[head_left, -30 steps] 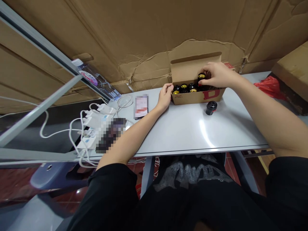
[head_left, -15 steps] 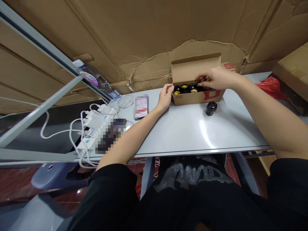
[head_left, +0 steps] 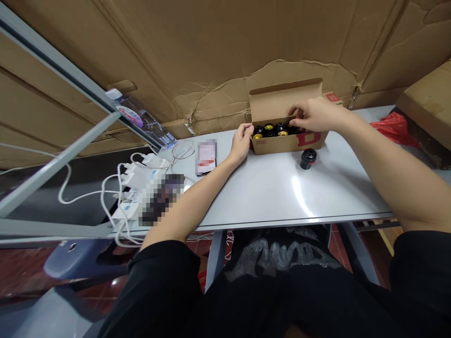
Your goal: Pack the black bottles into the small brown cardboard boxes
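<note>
An open cardboard box (head_left: 282,146) with a red letter on its front stands at the back of the table. Inside are rows of small black cylindrical parts (head_left: 281,127), some showing gold-coloured ends. My left hand (head_left: 241,143) grips the box's left end between thumb and fingers. Over the right part of the box, my right hand (head_left: 312,115) is closed, its bent fingertips dipping in among the parts; whatever they hold is hidden. One loose black cylindrical part (head_left: 308,159), wider at the top and with a red mark, stands on the table in front of the box.
A phone (head_left: 206,157) lies left of my left forearm. Farther left are a power strip (head_left: 141,188) with white cables, a dark blurred object (head_left: 162,199) and a leaning water bottle (head_left: 144,117). A red plastic bag (head_left: 391,127) and a larger carton (head_left: 428,101) sit at right.
My right fingers have shifted slightly among the parts at the box's right side. My left hand keeps its grip, and the loose black part stays in place.
</note>
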Action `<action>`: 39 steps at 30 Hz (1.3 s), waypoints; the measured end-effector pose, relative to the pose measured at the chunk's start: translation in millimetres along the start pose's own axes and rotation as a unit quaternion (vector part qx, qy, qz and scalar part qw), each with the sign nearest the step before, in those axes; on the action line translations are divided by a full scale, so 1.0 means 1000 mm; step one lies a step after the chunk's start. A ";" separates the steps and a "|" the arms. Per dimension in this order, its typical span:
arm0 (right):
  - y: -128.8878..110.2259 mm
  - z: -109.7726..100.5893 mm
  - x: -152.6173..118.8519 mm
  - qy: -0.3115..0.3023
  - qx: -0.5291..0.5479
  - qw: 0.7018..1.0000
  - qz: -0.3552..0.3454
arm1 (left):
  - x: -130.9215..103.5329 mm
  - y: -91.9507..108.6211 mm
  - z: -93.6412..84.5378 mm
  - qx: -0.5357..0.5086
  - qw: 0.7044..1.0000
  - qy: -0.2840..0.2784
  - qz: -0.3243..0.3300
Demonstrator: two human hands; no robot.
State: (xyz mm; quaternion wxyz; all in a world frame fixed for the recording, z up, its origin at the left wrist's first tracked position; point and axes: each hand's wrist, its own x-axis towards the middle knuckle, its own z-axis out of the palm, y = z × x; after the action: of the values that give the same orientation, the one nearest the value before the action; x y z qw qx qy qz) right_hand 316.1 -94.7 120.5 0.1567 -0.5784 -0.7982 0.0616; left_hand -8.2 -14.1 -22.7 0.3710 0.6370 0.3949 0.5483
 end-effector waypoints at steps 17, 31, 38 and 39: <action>0.012 0.002 0.004 -0.037 0.015 0.999 0.027 | 0.003 -0.008 -0.002 0.031 0.998 -0.021 0.049; -0.002 0.003 -0.005 -0.020 0.029 0.999 0.016 | 0.002 -0.011 -0.004 0.003 0.999 -0.039 0.027; -0.021 -0.020 -0.015 -0.019 0.021 1.000 0.000 | 0.004 -0.016 -0.005 0.021 0.999 -0.039 0.028; -0.025 -0.026 -0.020 -0.011 0.003 1.000 -0.009 | 0.004 -0.016 -0.005 0.022 0.999 -0.036 0.032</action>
State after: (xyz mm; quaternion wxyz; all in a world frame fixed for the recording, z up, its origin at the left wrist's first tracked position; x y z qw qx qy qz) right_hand 307.8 -123.2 148.5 0.1505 -0.5700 -0.8048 0.0691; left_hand -14.3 -3.6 -34.8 0.3530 0.6771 0.3724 0.5274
